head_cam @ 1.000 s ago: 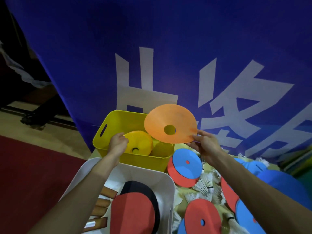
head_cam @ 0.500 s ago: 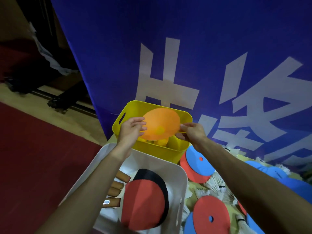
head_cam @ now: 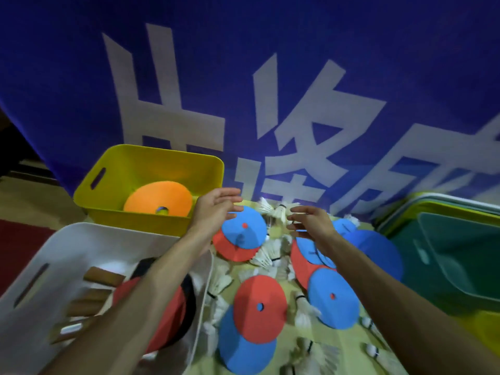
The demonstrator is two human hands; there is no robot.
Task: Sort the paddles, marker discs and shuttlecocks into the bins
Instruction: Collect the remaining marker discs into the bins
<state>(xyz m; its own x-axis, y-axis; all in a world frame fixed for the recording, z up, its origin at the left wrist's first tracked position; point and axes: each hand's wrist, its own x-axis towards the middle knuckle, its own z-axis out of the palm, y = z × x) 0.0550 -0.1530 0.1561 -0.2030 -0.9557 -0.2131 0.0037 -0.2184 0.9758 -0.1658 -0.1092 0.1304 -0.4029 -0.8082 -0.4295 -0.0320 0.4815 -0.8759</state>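
An orange marker disc (head_cam: 158, 196) lies inside the yellow bin (head_cam: 146, 161) at the back left. My left hand (head_cam: 213, 207) is open and empty, just right of that bin, above a blue disc (head_cam: 243, 226) stacked on a red one. My right hand (head_cam: 308, 220) is open too, fingers spread, over the pile of white shuttlecocks (head_cam: 278, 209). Red paddles (head_cam: 167, 312) with wooden handles lie in the white bin (head_cam: 62, 244). More red and blue discs (head_cam: 259, 307) and shuttlecocks cover the table.
Stacked green and yellow bins (head_cam: 460, 247) stand at the right. A blue banner (head_cam: 270, 77) with white characters hangs right behind the table. Red carpet and wooden floor show at the left.
Both hands let go of the orange disc, which now lies in the yellow bin. The hands moved right, over the discs and shuttlecocks. The view swung right and down.
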